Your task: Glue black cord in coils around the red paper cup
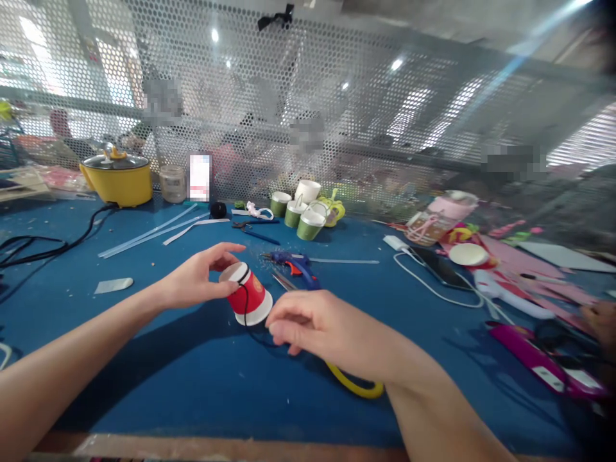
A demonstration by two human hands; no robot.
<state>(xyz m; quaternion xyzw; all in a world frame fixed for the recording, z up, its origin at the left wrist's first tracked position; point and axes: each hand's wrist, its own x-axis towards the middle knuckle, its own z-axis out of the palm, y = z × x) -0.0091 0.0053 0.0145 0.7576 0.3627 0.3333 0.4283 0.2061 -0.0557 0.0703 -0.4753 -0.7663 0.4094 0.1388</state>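
My left hand [206, 276] grips a red and white paper cup [248, 296] that stands tilted with its wide rim down on the blue table. A thin black cord [246, 305] runs round the cup's upper end, under my left thumb, then hangs down its side and curves toward my right hand. Just right of the rim, my right hand [308, 324] is closed, its fingers curled on the cord; the exact grip is partly hidden. Beneath that hand lie scissors with a yellow handle [359, 385]. A blue glue gun [296, 262] lies behind them.
Farther back are pliers [257, 231], several green and white cups [310, 224] and a yellow pot [120, 183]. Clear strips [144, 234] lie to the left. At right are a phone [440, 266] with a white cable, pink sheets [520, 256] and a purple device [534, 359]; another person's hand [599, 321] shows there.
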